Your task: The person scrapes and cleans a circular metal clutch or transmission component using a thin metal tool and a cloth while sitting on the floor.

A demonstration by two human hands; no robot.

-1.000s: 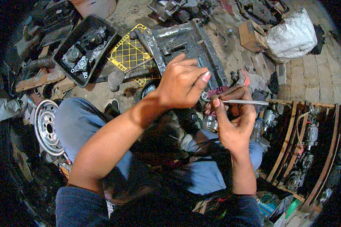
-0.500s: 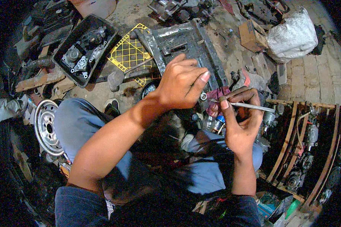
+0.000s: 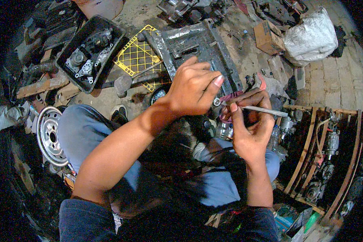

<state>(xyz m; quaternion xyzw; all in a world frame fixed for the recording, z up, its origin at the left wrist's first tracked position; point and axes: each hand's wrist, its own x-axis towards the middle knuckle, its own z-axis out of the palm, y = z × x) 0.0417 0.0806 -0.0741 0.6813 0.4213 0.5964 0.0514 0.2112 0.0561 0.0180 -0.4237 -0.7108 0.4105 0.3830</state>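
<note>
My left hand point(image 3: 195, 90) is closed, palm down, around a small metal part whose round, ring-like end point(image 3: 217, 102) pokes out below the thumb. Most of that part is hidden in the fingers. In my right hand point(image 3: 252, 121) a slim grey metal rod point(image 3: 266, 111) is pinched between thumb and fingers. Its narrow tip points left and reaches up to the ring-like end; whether it touches or enters the hole, I cannot tell. Behind the right fingers lies a dark pink cloth point(image 3: 232, 97).
Beyond my hands lies a greasy metal tray point(image 3: 189, 36), with a hammer point(image 3: 123, 84) and a yellow plastic grate point(image 3: 137, 56) to its left. A black bin point(image 3: 94, 24) holds metal parts. A wheel rim point(image 3: 51, 137) stands left; a wooden crate point(image 3: 302, 157) with parts sits right.
My right hand has shifted slightly left, bringing the rod's tip closer to the ring-like end. My left hand has stayed nearly still.
</note>
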